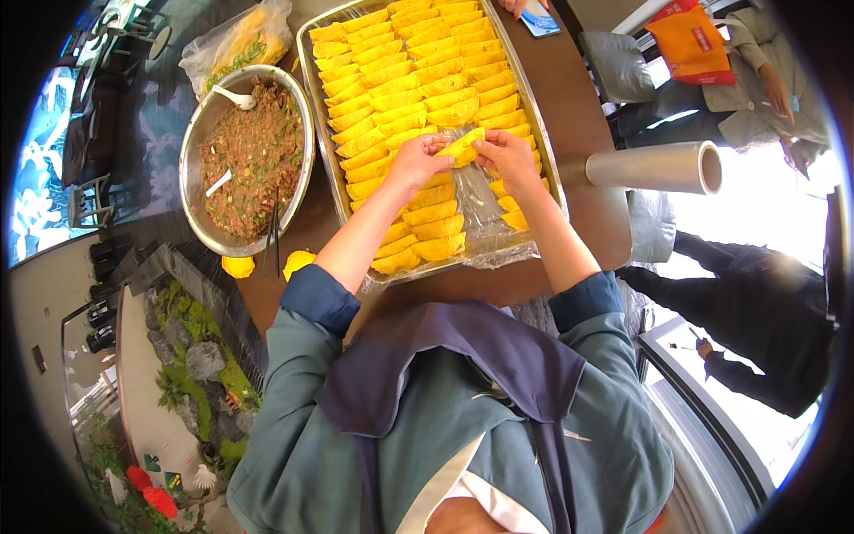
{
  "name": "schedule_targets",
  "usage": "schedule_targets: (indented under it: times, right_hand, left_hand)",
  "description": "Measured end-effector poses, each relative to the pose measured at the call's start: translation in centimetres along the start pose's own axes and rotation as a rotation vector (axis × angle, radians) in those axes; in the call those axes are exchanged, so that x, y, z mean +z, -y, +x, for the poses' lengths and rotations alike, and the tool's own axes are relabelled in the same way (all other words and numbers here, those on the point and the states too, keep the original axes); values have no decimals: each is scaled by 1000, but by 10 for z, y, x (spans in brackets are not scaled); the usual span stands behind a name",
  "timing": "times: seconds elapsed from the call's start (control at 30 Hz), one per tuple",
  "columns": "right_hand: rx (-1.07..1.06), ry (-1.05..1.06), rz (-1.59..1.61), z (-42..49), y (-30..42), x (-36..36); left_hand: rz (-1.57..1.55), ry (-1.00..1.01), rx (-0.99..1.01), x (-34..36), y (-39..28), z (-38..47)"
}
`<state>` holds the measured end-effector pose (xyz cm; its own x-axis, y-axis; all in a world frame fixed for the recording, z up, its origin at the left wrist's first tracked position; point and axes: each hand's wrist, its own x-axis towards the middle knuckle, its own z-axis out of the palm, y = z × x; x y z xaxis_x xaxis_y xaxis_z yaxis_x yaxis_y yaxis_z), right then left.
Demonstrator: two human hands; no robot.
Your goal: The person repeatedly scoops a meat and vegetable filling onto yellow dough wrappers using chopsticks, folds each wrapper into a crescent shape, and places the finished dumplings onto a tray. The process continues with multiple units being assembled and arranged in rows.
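Between the fingertips of my left hand [421,159] and my right hand [508,159] is a folded yellow egg dumpling [462,148], each hand pinching one end. Below it lies a large metal tray [495,241] lined with clear plastic film [475,199]. Rows of similar half-moon dumplings [400,80] overlap across the tray. A bare strip of film shows between the rows nearest me. To the left stands a steel bowl [309,143] of minced filling [243,157], with a white spoon [235,98], another white handle [218,183] and dark chopsticks [271,233].
A plastic bag [237,47] with yellow contents lies behind the bowl. Yellow wrapper pieces [298,263] rest by the table's near edge. A film roll [650,168] lies at the right edge. Another person's hand [518,5] is beside a blue card-like item [539,20]. People stand at right.
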<state>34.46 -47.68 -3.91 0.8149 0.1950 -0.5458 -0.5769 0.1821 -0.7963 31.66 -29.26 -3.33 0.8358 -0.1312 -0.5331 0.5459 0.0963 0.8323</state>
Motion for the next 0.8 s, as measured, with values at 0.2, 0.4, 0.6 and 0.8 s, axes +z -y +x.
schedule_targets:
  times: [0.2, 0.4, 0.6, 0.8]
  right_hand:
    - [-136, -157, -321, 48, -6, 2]
    - [-207, -257, -588, 45, -1, 15]
    - [-377, -335, -792, 49, -10, 14]
    - [-646, -273, -985, 24, 10, 30]
  left_hand:
    - [450, -237, 244, -6, 20, 46]
    - [625, -350, 394, -2, 13, 52]
    - [719, -335, 427, 1, 9, 51]
    - [700, -319, 372, -3, 15, 56]
